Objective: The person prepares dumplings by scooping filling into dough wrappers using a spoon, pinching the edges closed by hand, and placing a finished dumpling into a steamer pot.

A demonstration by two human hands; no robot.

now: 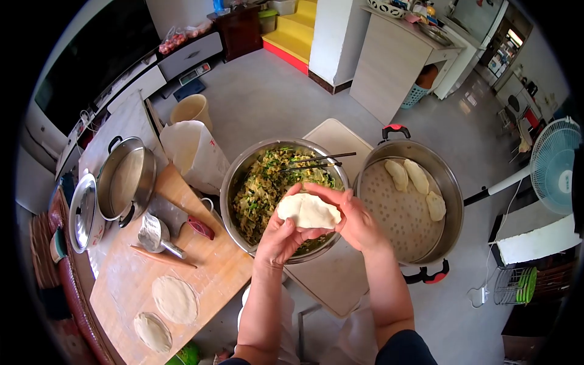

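A folded, half-moon dumpling [309, 211] of white dough is held between my two hands above a metal bowl [234, 234]. My left hand [278, 237] is closed on its left end, and my right hand [359, 220] pinches its right end. Beneath them, the bowl holds a chopped green and yellow filling [258, 185], with dark chopsticks [316, 162] lying across it. To the right stands a steamer pot [453, 213] lined with a dotted cloth [398, 225]. Three dumplings [417, 177] lie in it towards the upper right.
On the left, a wooden board [222, 261] carries two dough rounds [175, 299], a rolling pin [163, 257] and a metal flour scoop [154, 233]. Beyond are a pan [146, 176], a lid [83, 213] and a white bag [188, 149]. A fan [555, 164] stands far right.
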